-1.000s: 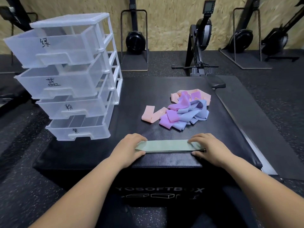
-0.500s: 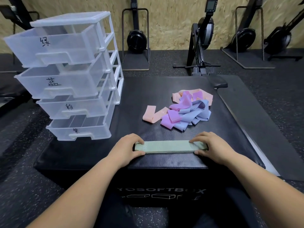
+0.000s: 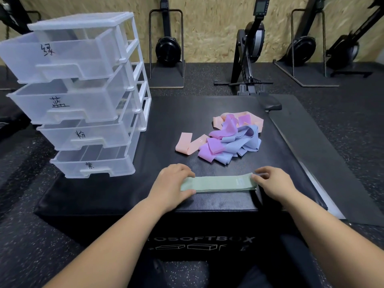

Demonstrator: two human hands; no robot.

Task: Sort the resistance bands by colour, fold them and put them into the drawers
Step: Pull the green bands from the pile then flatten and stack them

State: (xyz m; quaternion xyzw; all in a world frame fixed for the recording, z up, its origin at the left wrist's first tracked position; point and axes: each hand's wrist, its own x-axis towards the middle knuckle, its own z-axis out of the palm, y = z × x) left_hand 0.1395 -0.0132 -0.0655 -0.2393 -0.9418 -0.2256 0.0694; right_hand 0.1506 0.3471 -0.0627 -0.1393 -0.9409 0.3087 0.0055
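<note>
A flat stack of green resistance bands (image 3: 220, 183) lies near the front edge of the black soft box (image 3: 166, 113). My left hand (image 3: 172, 183) grips its left end between thumb and fingers. My right hand (image 3: 274, 183) pinches its right end. Behind them sits a tangled pile of pink bands (image 3: 186, 145), purple bands (image 3: 212, 149) and blue bands (image 3: 241, 142). A clear plastic drawer unit (image 3: 83, 96) stands at the left, all four drawers pulled out, each with a handwritten label.
Rowing machines (image 3: 252, 48) stand against the chipboard wall at the back. A black mat (image 3: 324, 154) lies on the floor right of the box. The box's front edge drops off just under my wrists.
The green stack has slid slightly away from the front edge. Both hands shifted with it, and my right fingertips now pinch its right end rather than lie over it.
</note>
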